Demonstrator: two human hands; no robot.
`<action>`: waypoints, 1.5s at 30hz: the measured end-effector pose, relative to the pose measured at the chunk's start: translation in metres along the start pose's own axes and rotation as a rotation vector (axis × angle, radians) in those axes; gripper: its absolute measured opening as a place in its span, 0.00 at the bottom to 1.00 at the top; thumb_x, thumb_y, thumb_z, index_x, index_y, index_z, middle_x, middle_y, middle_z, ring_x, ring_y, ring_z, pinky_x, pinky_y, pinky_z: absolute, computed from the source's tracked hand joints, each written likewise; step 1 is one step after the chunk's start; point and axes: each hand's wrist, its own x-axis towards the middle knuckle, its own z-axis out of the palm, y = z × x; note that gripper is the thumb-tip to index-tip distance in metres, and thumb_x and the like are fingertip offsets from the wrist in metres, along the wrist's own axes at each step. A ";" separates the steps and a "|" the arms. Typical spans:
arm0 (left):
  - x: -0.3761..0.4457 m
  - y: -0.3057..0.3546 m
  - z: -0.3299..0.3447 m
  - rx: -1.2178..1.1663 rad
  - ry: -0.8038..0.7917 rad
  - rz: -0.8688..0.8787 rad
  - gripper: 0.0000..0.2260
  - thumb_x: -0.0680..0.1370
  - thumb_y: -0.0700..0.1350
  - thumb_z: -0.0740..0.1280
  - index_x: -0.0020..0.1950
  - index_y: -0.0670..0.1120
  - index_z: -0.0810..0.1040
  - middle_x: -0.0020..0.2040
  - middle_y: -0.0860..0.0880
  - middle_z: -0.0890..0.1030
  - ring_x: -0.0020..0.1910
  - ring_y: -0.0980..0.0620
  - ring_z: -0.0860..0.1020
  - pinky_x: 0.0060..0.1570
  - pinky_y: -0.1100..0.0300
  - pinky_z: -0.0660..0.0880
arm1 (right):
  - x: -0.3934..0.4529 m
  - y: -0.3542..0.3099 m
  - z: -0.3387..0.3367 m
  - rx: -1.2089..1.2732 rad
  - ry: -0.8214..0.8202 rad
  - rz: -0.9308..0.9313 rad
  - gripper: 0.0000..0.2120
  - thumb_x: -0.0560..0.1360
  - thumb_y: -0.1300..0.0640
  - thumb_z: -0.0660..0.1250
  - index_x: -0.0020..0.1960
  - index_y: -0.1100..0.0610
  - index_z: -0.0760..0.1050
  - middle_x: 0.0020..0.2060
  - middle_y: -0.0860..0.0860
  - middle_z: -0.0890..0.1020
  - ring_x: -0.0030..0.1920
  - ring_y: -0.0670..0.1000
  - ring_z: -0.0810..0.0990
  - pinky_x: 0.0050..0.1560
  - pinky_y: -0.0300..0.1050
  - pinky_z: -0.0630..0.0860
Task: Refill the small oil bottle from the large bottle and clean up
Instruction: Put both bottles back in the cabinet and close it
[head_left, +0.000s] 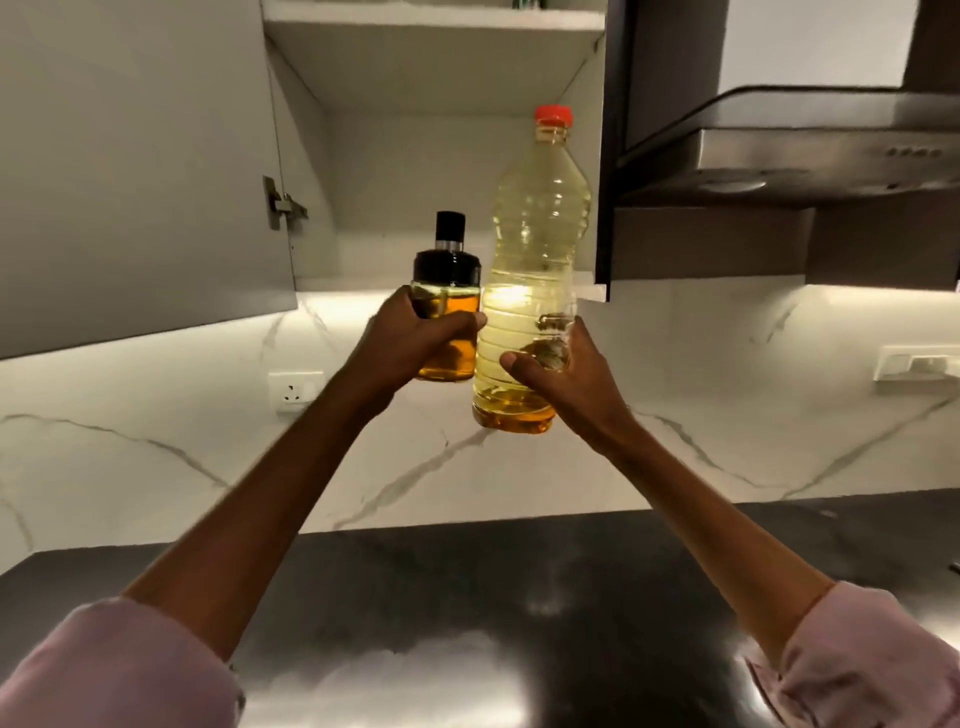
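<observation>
My left hand (410, 338) grips the small oil bottle (448, 291), a clear glass bottle with a black cap and amber oil inside. My right hand (561, 374) grips the lower part of the large plastic bottle (535, 244), which has a red cap and pale yellow oil. Both bottles are upright, side by side and touching, held in the air in front of the open wall cabinet (441, 156), level with its lower shelf edge.
The cabinet door (140, 166) stands open on the left. A dark range hood (789, 150) juts out on the right. Below is a dark glossy countertop (493, 597) against a white marble backsplash (156, 441) with a socket (293, 389) and a switch (917, 364).
</observation>
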 end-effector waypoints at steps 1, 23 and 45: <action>0.001 0.002 -0.004 -0.003 0.002 0.006 0.25 0.61 0.59 0.73 0.54 0.50 0.80 0.47 0.50 0.85 0.49 0.51 0.83 0.57 0.45 0.77 | 0.002 -0.004 0.001 -0.002 0.003 -0.007 0.37 0.64 0.40 0.72 0.68 0.53 0.64 0.59 0.47 0.78 0.54 0.45 0.80 0.52 0.40 0.78; 0.042 0.012 -0.052 -0.078 -0.082 0.108 0.15 0.72 0.50 0.72 0.56 0.49 0.78 0.50 0.49 0.83 0.49 0.55 0.81 0.47 0.61 0.76 | 0.057 -0.045 0.024 -0.037 0.048 -0.038 0.42 0.61 0.35 0.72 0.68 0.52 0.64 0.61 0.50 0.77 0.58 0.51 0.78 0.58 0.53 0.77; 0.257 -0.056 -0.049 0.106 0.021 0.085 0.19 0.71 0.51 0.73 0.59 0.47 0.76 0.50 0.49 0.81 0.49 0.53 0.80 0.42 0.61 0.75 | 0.287 0.033 0.030 -0.304 0.051 -0.107 0.37 0.67 0.37 0.70 0.66 0.58 0.64 0.54 0.52 0.74 0.52 0.51 0.76 0.45 0.43 0.74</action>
